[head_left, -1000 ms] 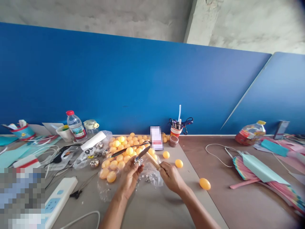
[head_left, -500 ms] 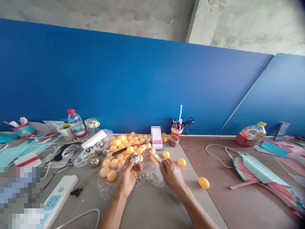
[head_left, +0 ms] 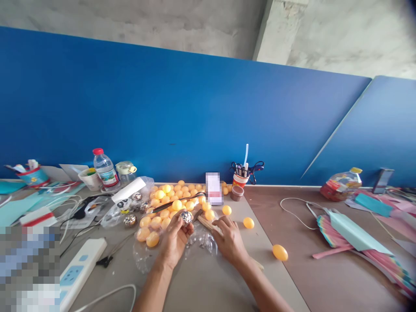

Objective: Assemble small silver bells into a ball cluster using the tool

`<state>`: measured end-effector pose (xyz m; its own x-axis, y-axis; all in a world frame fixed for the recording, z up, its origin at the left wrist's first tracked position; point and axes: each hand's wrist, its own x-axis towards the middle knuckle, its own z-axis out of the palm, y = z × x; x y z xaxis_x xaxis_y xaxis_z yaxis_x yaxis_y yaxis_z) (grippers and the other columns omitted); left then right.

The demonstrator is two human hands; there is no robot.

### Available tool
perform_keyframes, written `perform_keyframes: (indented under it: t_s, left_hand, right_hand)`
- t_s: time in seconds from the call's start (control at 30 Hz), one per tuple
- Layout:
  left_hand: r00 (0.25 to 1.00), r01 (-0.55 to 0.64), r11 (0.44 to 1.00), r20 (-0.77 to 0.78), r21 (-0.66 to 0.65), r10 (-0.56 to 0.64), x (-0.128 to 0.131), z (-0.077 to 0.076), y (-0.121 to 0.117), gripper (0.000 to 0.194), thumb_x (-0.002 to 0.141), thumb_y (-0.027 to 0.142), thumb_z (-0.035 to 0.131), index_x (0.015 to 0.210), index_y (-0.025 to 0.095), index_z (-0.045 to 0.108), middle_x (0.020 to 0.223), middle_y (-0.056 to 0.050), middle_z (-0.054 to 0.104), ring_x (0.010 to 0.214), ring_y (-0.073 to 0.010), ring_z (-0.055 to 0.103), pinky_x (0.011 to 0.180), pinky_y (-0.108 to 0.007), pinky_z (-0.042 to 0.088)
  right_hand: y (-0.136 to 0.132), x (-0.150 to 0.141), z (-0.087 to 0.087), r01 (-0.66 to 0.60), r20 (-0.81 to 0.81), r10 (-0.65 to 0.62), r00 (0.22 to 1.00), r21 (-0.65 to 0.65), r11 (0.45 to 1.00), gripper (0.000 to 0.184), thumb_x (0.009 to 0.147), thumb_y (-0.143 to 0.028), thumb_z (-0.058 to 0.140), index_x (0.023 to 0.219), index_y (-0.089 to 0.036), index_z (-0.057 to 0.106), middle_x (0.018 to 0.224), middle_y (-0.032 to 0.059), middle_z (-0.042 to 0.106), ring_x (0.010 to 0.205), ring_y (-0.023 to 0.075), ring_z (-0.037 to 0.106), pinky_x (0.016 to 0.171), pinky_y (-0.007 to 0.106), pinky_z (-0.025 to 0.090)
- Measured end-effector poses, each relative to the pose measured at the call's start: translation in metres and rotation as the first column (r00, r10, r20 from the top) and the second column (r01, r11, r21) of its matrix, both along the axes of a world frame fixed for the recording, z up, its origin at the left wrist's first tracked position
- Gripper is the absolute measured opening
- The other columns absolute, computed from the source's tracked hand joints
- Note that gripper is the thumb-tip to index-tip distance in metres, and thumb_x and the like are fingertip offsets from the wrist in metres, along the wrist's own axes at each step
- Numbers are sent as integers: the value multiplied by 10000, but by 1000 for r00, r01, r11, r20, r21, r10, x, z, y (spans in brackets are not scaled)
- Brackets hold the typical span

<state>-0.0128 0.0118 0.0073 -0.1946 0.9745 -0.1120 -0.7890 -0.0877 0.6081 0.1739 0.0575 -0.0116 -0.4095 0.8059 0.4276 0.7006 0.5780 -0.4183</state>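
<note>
My left hand (head_left: pixel 174 238) is closed around a small silver glittery ball (head_left: pixel 186 216), held up over a crumpled clear plastic bag (head_left: pixel 201 239). My right hand (head_left: pixel 230 239) lies low on the table, its fingers resting on the wooden handle of a knife (head_left: pixel 204 222) that lies flat beside the ball. Just behind both hands sits a heap of orange balls (head_left: pixel 169 203) with a long dark tool (head_left: pixel 177 202) lying across it. Three loose orange balls (head_left: pixel 248 222) lie to the right.
Two other silver balls (head_left: pixel 129 220) lie left of the heap. A water bottle (head_left: pixel 104 170), cups and cables crowd the left. A white power strip (head_left: pixel 81 266) lies at front left. A cup of scissors (head_left: pixel 241 177) stands by the blue partition. Coloured paper (head_left: pixel 354 236) fills the right.
My right hand has lowered the knife from its raised slant beside the ball down flat onto the table. The left hand keeps the silver ball in nearly the same place.
</note>
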Motion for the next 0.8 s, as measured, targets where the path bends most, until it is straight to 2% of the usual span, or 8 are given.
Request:
perform_keyframes:
  t_s: [0.1,0.2,0.33,0.5,0.6,0.67,0.8]
  left_hand:
    - [999,-6,1000,-40,4,6,1,-1,1,277,736,308,769,964,190,666,843,-24,687,671,-121,619,644,-249,525]
    - [997,-13,1000,-73,12,14,1,-3,2,250,734,330,768,898,175,660,838,-39,690,654,-116,619,628,-241,522]
    - [997,-2,1000,-82,17,3,0,-6,2,268,748,336,758,939,172,664,861,-55,695,672,-121,627,649,-245,526]
    - [995,-7,1000,-98,27,9,1,-7,2,412,719,325,783,1089,214,640,858,-34,683,675,-123,626,637,-243,521]
    - [994,-11,999,-106,36,15,2,-7,2,448,698,309,800,1107,230,633,880,-21,675,681,-116,617,631,-233,511]
    - [994,0,999,-108,36,3,2,-7,1,428,704,298,796,1096,235,636,899,-15,673,695,-117,615,646,-234,508]
    - [993,22,999,-115,35,-17,3,-7,0,391,714,287,787,1072,228,640,896,-15,667,706,-127,619,646,-237,504]
  right_hand:
    - [-10,-5,7,-259,-3,259,966,17,966,110,825,-135,561,807,-211,639,827,28,615,795,179,570,736,306,385]
    - [-19,-10,13,-353,71,350,934,36,935,102,789,-123,606,765,-212,652,798,24,599,767,177,548,734,314,387]
    - [-27,-13,16,-364,51,362,931,43,930,75,749,-134,633,759,-206,654,818,29,583,788,190,528,741,335,394]
    - [-30,-13,16,-352,107,348,931,21,936,74,730,-156,660,673,-202,646,853,35,570,836,205,504,758,348,394]
    - [-26,-12,13,-270,142,265,954,18,963,54,754,-161,648,765,-207,676,911,61,564,871,227,486,745,354,396]
    - [-23,-12,10,-216,149,211,966,19,976,123,768,-145,625,850,-215,683,945,68,555,882,232,477,742,356,393]
    - [-20,-15,-1,-214,162,206,965,34,976,149,770,-128,607,862,-223,676,949,71,542,881,234,476,727,351,391]
